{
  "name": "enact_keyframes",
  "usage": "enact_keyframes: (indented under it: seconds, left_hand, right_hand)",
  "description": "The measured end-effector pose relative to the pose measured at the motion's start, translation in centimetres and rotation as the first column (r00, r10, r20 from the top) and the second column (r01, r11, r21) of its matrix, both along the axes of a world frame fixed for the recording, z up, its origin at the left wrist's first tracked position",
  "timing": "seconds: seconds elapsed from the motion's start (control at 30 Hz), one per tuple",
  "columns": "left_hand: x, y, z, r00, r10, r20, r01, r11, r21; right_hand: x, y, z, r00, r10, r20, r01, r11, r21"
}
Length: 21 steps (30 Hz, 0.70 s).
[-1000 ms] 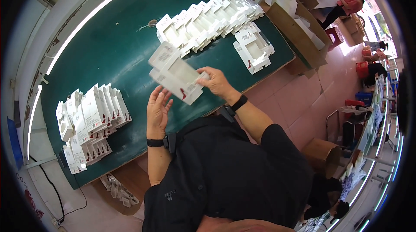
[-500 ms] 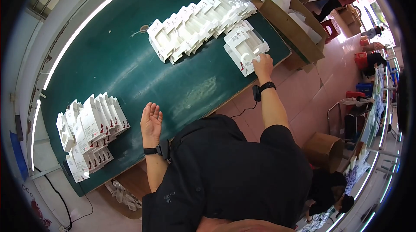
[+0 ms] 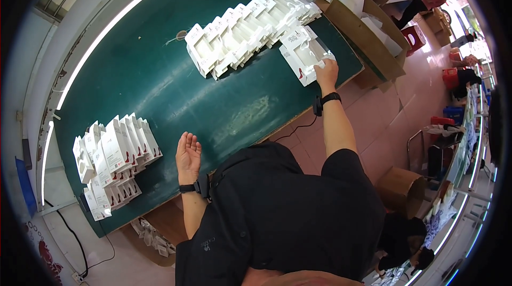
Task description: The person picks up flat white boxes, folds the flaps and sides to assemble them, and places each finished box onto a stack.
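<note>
My right hand (image 3: pixel 327 71) grips the near right edge of a white paper box with a cut-out window (image 3: pixel 305 59), which lies at the table's right end. Its fingertips are partly hidden against the box. Just beyond it, a long overlapping row of similar white window boxes (image 3: pixel 234 38) runs across the far side of the table. My left hand (image 3: pixel 189 155) hovers over the table's near edge, fingers stretched out and nothing in it. To its left stands a second group of white boxes with small red prints (image 3: pixel 114 152), leaning on one another in rows.
The green table (image 3: pixel 181 94) has a worn near edge. Open cardboard cartons (image 3: pixel 368 40) with white material stand off its right end. A brown bin (image 3: pixel 401 190) is on the floor at right. Beneath the table's left end is a carton of white pieces (image 3: pixel 152 235). Other people work farther right.
My right hand has shifted slightly away from me with its grip on the box, and the box sits closer to the row. My left hand has barely moved.
</note>
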<state>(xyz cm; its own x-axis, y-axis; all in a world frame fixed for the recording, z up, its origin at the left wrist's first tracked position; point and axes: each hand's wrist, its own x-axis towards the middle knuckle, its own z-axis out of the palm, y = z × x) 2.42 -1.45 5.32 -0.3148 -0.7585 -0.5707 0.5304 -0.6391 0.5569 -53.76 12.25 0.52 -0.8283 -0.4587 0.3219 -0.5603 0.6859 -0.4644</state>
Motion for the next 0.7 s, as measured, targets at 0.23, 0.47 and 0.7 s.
enact_keyframes:
  seconds: [0.23,0.47,0.7]
  left_hand:
    - [-0.1,0.1,-0.4,1.0,0.025,0.01,-0.025,1.0,0.018]
    - [0.4,0.4,-1.1,0.999,0.05,0.011,-0.05,0.998,0.036]
    - [0.5,-0.2,-1.4,0.999,0.046,0.003,-0.046,0.998,0.046]
  right_hand:
    - [0.1,-0.9,0.4,0.998,-0.064,0.011,0.063,0.995,0.072]
    - [2.1,-1.7,2.0,0.991,-0.132,-0.033,0.136,0.975,0.174]
    - [3.0,-2.2,0.3,0.96,0.05,-0.274,-0.016,0.992,0.126]
